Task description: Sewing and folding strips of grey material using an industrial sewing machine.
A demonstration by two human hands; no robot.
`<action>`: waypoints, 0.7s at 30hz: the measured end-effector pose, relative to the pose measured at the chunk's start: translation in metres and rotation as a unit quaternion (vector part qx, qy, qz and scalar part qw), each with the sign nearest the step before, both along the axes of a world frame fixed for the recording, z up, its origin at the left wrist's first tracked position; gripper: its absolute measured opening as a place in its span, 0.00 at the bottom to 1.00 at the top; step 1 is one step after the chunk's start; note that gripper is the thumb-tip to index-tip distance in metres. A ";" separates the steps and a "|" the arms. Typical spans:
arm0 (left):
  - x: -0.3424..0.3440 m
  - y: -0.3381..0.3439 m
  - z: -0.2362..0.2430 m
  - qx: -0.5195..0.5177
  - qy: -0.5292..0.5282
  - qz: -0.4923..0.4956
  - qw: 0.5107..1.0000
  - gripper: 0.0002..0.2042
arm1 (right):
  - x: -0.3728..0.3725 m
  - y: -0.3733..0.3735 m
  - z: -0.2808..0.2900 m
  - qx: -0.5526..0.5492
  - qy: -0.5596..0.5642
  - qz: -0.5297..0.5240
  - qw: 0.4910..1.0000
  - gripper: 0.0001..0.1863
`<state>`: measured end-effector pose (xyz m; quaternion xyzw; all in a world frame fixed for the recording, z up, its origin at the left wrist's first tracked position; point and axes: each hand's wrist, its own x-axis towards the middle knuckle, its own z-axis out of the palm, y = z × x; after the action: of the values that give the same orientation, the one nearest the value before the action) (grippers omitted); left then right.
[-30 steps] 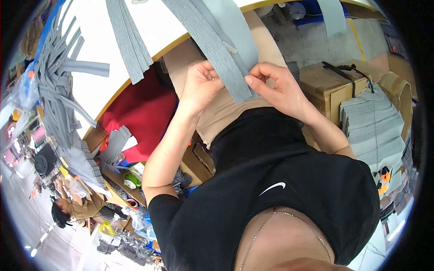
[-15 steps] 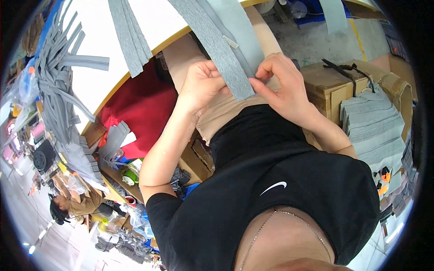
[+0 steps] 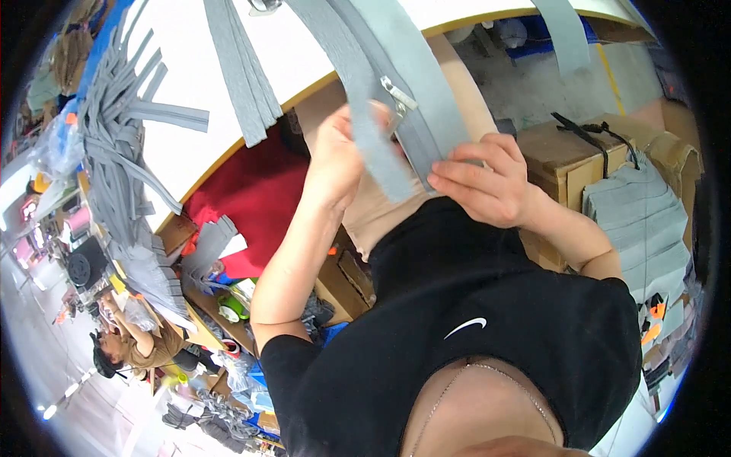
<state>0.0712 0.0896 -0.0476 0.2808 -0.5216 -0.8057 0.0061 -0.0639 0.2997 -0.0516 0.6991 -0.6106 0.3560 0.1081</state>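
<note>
A long grey zipper [image 3: 420, 135] hangs over the table edge toward my lap, with a metal slider and pull [image 3: 399, 94] partway along it. Light grey fabric [image 3: 426, 68] runs down its right side, and a darker heathered fabric strip [image 3: 335, 46] down its left. My right hand [image 3: 491, 183] pinches the lower end of the zipper and the light fabric, thumb hidden beneath. My left hand [image 3: 336, 160] is closed at the heathered strip, whose loose end flares away from the zipper. Motion smears that strip and the left fingertips.
On the white table [image 3: 183, 68] lie a bundle of grey zipper strips [image 3: 114, 114] and a stack of heathered strips [image 3: 240, 72]. Red cloth [image 3: 251, 190] hangs below the edge. At the right stand a cardboard box [image 3: 563, 148] and stacked grey fabric pieces [image 3: 640, 221]. A person [image 3: 141, 346] works far left.
The heathered strip's lower end has swung away from the zipper, uncovering it and its slider. My right hand has moved slightly down and right, its fingers now over the light fabric.
</note>
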 end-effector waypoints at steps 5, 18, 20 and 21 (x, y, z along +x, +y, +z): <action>-0.016 -0.014 0.017 0.058 0.016 0.150 0.987 0.17 | 0.001 -0.001 0.003 -0.006 -0.015 0.009 1.000 0.13; -0.019 0.004 0.013 -0.203 0.057 -0.067 0.975 0.28 | 0.002 -0.006 -0.004 0.021 -0.071 0.013 0.997 0.14; -0.021 0.001 0.010 -0.112 -0.020 0.032 0.993 0.28 | 0.002 -0.007 -0.003 0.024 -0.071 0.014 0.997 0.14; -0.021 0.001 0.008 -0.109 -0.026 0.063 0.992 0.23 | 0.002 -0.009 -0.003 0.020 -0.067 0.011 0.997 0.12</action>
<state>0.0499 0.0904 -0.0398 0.3317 -0.5877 -0.7342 0.0741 -0.0617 0.2911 -0.0551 0.6825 -0.6153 0.3914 0.0488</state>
